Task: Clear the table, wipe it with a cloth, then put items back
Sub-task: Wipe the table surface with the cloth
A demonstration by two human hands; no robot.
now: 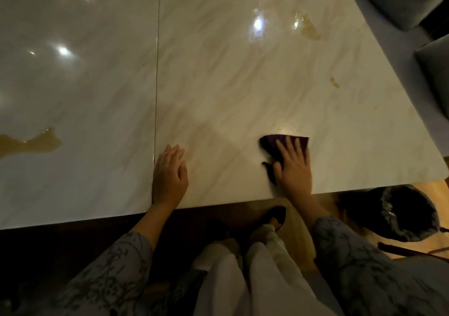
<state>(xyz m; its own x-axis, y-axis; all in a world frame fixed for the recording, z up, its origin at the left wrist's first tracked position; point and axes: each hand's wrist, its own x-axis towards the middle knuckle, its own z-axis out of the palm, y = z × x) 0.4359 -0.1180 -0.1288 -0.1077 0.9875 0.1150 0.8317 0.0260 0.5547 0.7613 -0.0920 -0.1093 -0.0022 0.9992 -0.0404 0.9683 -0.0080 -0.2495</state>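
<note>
A glossy white marble table [218, 72] fills most of the view, with a seam running front to back. My right hand [294, 167] lies flat with spread fingers on a dark purple cloth [271, 143] near the table's front edge and presses it to the surface. My left hand [170, 174] rests flat on the tabletop beside the seam and holds nothing. Brownish liquid stains show on the marble: one large at the left [34, 143], one at the far right [309, 27], one small [335, 82].
Grey upholstered chairs [398, 2] stand along the table's right side. A dark bin lined with a bag [408, 216] sits on the wooden floor at the front right corner. My legs and dark shoes are below the table's front edge.
</note>
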